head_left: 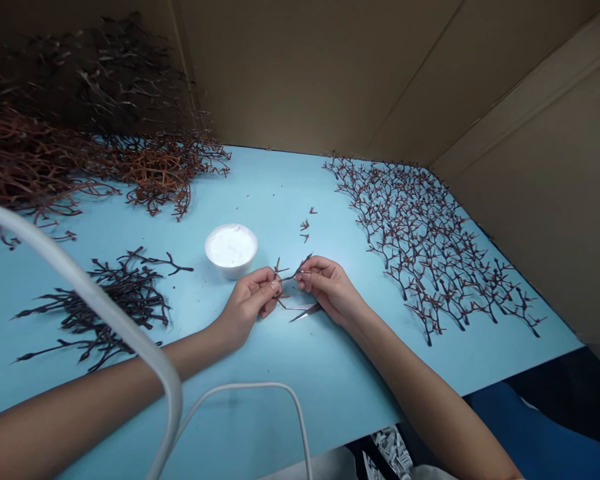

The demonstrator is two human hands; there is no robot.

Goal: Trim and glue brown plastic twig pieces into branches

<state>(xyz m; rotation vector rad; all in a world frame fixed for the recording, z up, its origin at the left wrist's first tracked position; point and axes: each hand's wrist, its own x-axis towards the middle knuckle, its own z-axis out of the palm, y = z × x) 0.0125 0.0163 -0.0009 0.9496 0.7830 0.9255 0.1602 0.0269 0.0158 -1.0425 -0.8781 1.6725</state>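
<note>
Between my two hands stretches a thin brown artificial twig (289, 277) with small pointed tips. My left hand (254, 298) is closed on one part of it, fingers pinched together. On the other end, my right hand (327, 281) pinches a dark stem with thumb and fingers. A pair of scissors (306, 312) lies by my right hand, blades showing and handles hidden; I cannot tell whether the hand also touches them. Just beyond my left hand stands a white bowl (231, 248) with white stuff in it. Several tiny brown sprigs (305, 225) lie beyond my right hand.
Dark twigs (115, 300) lie heaped at left. Tangled reddish-brown stems (45, 153) fill the back left. Branched twigs (410, 227) are spread in rows at right. A white curved tube (125, 327) crosses the near left. Brown panels (300, 73) wall the blue table (260, 413).
</note>
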